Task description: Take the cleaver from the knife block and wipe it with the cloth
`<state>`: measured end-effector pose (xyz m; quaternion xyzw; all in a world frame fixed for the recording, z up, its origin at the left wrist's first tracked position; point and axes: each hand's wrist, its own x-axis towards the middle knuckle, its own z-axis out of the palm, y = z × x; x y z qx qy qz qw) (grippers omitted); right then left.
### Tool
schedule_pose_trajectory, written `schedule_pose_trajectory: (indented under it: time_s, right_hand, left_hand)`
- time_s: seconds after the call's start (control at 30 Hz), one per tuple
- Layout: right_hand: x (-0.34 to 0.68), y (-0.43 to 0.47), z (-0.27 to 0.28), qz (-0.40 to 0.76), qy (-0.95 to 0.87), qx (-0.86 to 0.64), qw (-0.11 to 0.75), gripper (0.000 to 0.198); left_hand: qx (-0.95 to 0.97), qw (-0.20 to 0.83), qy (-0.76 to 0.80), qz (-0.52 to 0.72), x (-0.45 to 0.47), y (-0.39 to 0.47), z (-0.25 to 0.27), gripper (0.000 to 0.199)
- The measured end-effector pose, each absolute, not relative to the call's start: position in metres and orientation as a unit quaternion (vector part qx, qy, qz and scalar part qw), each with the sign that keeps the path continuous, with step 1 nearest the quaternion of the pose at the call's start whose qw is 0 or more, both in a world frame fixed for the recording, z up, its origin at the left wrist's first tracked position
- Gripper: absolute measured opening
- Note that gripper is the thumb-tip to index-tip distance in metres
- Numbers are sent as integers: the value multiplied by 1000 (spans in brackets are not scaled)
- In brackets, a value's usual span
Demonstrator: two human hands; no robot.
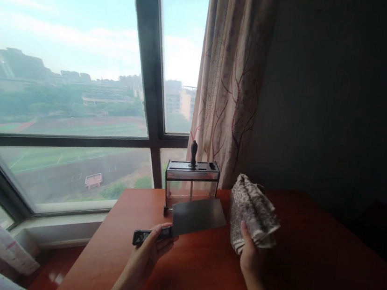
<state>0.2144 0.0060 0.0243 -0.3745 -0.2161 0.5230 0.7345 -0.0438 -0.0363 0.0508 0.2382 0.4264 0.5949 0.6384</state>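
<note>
My left hand [155, 244] is wrapped round the black handle of a cleaver [198, 217], its broad grey blade pointing right and raised over the table. In my right hand [251, 255] is a folded grey-and-white patterned cloth [250, 213], pinched at its lower part with my thumb in front. Cloth and blade are apart, with a small gap between them. Just behind the blade stands a clear-sided knife block [192, 175] with a dark slotted top. One black-handled tool [194, 153] sticks upright out of it; the blade hides the block's lower right part.
A reddish-brown wooden table [102, 256] spreads under my hands. Beyond its left edge is a large window with dark frames [67, 142]. A patterned curtain [229, 83] hangs behind the knife block, and a dark wall [336, 96] is to the right.
</note>
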Motion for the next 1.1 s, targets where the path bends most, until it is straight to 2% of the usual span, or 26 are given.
schedule_pose_trajectory:
  time_s: [0.07,0.13,0.27,0.43,0.57,0.73,0.97,1.1]
  right_hand:
    - [201,-1,22,401,-342,-431,732,46]
    - [184,-8,23,342,-480,-426,686,41]
    - [157,-20,30,259,-679,-400,558,57]
    - [144,-35,36,178,-775,-363,486,69]
    - [139,-39,38,114,-817,-330,459,71]
    - [147,-26,34,22,-820,-347,455,60]
    - [165,-11,28,32,-741,-436,509,61]
    - [170,-10,28,25,-754,-446,481,57]
  left_hand:
    - [242,643,421,593,-42,-37,49,40]
    - [251,642,418,592,-40,-38,47,40]
    - [269,624,433,592,-40,-38,47,34]
    - [270,651,407,581,-32,-42,47,28]
    - [261,660,403,578,-27,-47,48,27]
    - [288,667,366,582,-32,-46,51,35]
    - [276,678,368,573,-47,-42,49,34]
    - [275,705,345,555,-45,-45,51,40]
